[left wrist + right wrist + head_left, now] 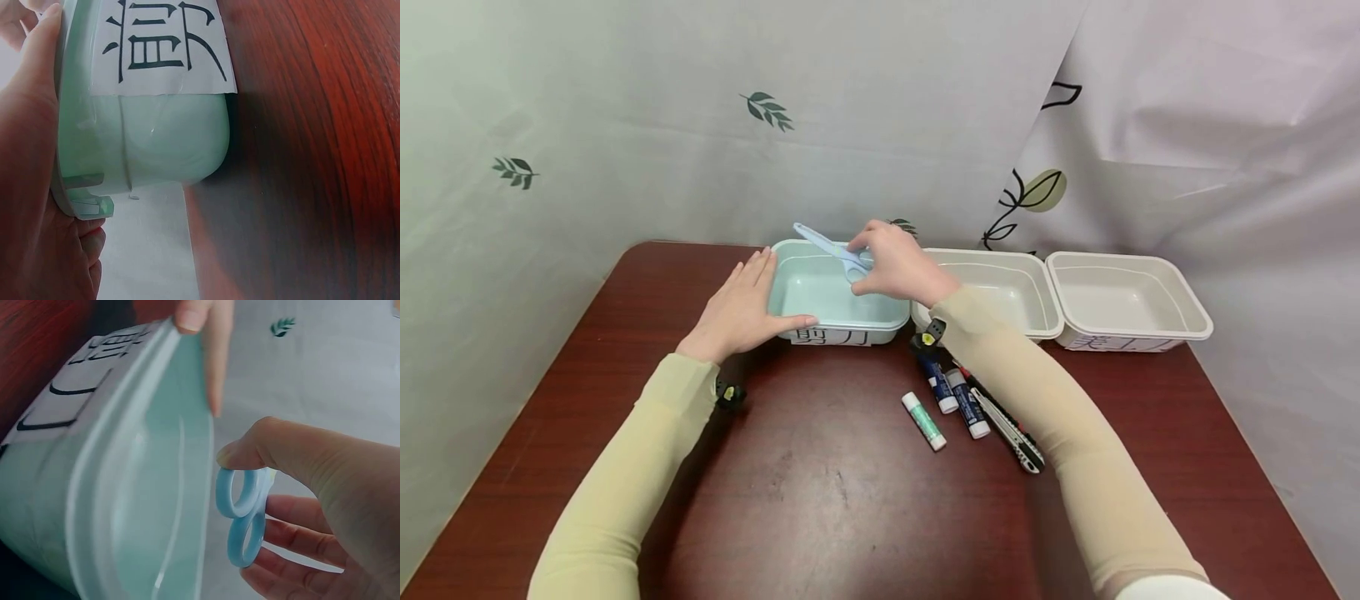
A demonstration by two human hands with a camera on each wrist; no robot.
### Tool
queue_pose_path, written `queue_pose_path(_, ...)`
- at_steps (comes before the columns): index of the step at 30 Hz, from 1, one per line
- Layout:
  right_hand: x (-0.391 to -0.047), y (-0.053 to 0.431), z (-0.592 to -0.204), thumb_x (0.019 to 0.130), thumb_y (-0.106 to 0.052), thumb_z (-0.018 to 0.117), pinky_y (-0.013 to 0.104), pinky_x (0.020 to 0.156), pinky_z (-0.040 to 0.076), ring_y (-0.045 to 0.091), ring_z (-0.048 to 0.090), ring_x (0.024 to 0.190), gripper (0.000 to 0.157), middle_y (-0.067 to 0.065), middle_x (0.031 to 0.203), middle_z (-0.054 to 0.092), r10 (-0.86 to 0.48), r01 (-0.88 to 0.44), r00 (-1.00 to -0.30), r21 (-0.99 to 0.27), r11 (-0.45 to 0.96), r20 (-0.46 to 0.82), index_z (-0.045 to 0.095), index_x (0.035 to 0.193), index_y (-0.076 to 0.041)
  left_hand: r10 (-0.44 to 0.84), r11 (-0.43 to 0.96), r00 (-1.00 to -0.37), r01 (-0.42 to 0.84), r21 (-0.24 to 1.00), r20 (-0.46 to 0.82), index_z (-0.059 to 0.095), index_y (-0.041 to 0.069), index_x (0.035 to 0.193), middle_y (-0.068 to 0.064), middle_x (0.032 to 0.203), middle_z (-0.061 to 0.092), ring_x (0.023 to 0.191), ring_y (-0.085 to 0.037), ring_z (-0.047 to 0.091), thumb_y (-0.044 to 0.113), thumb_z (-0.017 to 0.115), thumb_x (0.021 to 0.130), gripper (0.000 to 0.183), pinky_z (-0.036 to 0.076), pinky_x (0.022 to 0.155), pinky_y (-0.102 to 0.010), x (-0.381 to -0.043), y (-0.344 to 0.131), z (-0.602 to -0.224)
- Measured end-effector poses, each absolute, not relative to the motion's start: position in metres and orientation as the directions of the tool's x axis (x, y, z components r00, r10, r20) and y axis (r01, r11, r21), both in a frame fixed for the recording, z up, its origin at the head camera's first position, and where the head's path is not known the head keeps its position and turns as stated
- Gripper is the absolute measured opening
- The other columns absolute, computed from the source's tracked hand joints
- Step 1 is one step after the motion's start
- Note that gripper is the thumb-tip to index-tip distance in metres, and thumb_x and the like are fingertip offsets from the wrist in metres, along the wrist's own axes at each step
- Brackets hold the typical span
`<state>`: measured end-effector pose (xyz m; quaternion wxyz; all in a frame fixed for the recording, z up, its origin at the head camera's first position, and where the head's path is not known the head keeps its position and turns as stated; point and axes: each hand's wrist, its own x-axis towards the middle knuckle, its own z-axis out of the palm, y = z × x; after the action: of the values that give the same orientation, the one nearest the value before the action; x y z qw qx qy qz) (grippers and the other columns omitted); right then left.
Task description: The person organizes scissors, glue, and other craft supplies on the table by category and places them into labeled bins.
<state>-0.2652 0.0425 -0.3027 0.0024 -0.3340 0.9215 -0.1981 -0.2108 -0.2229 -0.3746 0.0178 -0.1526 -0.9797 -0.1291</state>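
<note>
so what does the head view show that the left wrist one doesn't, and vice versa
Only the head view shows two whitish bins, three glue sticks and a silver-and-black cutter.

Only the left wrist view shows a clip-like tab on the rim of the green tub.

Both show that tub, its label, the left hand and the tabletop. Whether the scissors reach the left wrist view's corner is unclear.

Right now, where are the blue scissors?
In the head view, the right hand holds the blue scissors over the leftmost, pale green bin.
</note>
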Motion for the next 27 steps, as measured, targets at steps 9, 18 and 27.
queue_pose_path(9, -0.273, 0.029, -0.324, 0.076, -0.022, 0.084, 0.037, 0.086, 0.051, 0.024, 0.057, 0.098, 0.055, 0.009, 0.118, 0.061, -0.604, -0.578, -0.795, -0.365, 0.730, 0.052, 0.071, 0.126, -0.003, 0.294, 0.920, -0.954, 0.300, 0.253, 0.064, 0.009, -0.005, 0.160, -0.021, 0.167, 0.009, 0.154, -0.033, 0.006, 0.084, 0.054, 0.082, 0.127, 0.002, 0.125, -0.043, -0.210, -0.224, -0.374)
queue_pose_path(18, -0.277, 0.029, -0.341, 0.085, -0.023, 0.083, 0.034, 0.106, 0.045, 0.026, 0.060, 0.121, 0.058, 0.011, 0.132, 0.066, -0.623, -0.592, -0.782, -0.348, 0.727, 0.025, 0.064, 0.134, 0.000, 0.295, 0.919, -0.953, 0.303, 0.254, 0.067, 0.010, -0.005, 0.160, -0.022, 0.167, 0.009, 0.154, -0.032, 0.006, 0.085, 0.054, 0.082, 0.128, 0.002, 0.125, -0.042, -0.210, -0.223, -0.376)
queue_pose_path(27, -0.272, 0.036, -0.323, 0.088, -0.029, 0.082, 0.037, 0.109, 0.043, 0.028, 0.058, 0.124, 0.063, 0.011, 0.139, 0.061, -0.596, -0.579, -0.799, -0.379, 0.722, 0.085, 0.060, 0.141, -0.003, 0.298, 0.920, -0.952, 0.307, 0.243, 0.074, 0.010, -0.006, 0.160, -0.023, 0.167, 0.010, 0.154, -0.033, 0.007, 0.084, 0.055, 0.082, 0.127, 0.003, 0.125, -0.044, -0.210, -0.224, -0.375)
